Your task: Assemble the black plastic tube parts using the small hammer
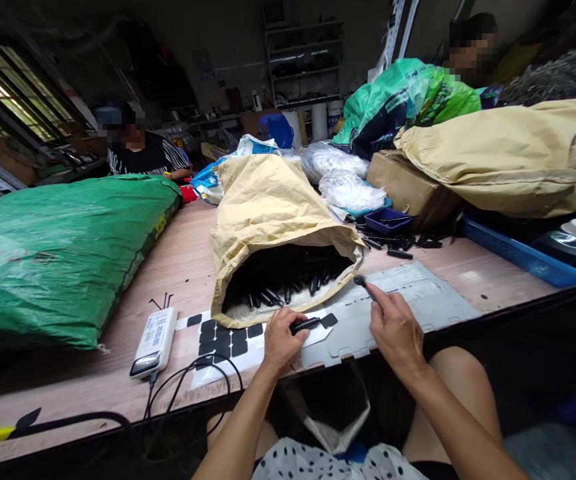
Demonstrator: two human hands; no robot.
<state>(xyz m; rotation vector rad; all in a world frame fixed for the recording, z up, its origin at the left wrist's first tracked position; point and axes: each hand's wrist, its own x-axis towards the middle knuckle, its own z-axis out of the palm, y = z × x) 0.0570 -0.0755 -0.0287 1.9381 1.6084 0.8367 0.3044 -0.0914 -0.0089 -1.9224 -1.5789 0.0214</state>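
My left hand (283,339) rests at the table's front edge, fingers closed around a short black cylindrical handle (307,325) that points to the right. In my right hand (397,331) is a slim dark tool with a rounded head (360,281); its exact kind is unclear. The index finger lies along it, and the head sits beside the sack's mouth. Between and beyond my hands, a tan paper sack (273,200) lies with its mouth facing me. Several black handles (288,291) show inside it. Under my hands are a grey sheet (413,283) and white paper with black squares (223,341).
A full green sack (58,253) lies at left, near a white power bank (154,343) with cables. To the right are loose black parts (399,254), a purple tray (388,220), a cardboard box (413,187) and a blue tray (513,250). Two people sit farther back.
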